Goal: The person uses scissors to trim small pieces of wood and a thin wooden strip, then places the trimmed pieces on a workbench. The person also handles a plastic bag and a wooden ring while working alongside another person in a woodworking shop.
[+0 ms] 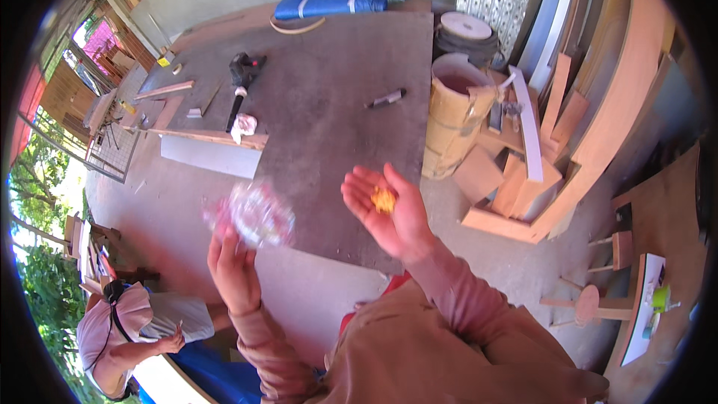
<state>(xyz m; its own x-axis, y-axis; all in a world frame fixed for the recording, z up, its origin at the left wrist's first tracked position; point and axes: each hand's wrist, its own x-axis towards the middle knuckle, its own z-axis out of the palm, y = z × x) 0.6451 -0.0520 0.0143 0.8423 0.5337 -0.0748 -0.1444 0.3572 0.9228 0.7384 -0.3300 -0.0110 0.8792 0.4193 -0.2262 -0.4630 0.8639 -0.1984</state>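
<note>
A crinkled clear plastic bag (262,215) with pink-red markings is pinched in the fingers of my left hand (235,269), raised beyond the near left corner of the dark table. Glare and blur hide whatever is inside it. My right hand (404,217) is turned palm up over the table's near edge, its fingers loosely cupped. On that palm rests a small heap of orange-yellow pieces (384,200) that look like crunchy snack bits. The two hands are apart.
The dark tabletop (329,105) bears a black power tool (245,71), a marker (386,99) and rolled blue sheeting (329,5). To the right stand a brown cardboard drum (458,120) and a wooden frame with offcuts (516,179). Another person (127,329) sits at lower left.
</note>
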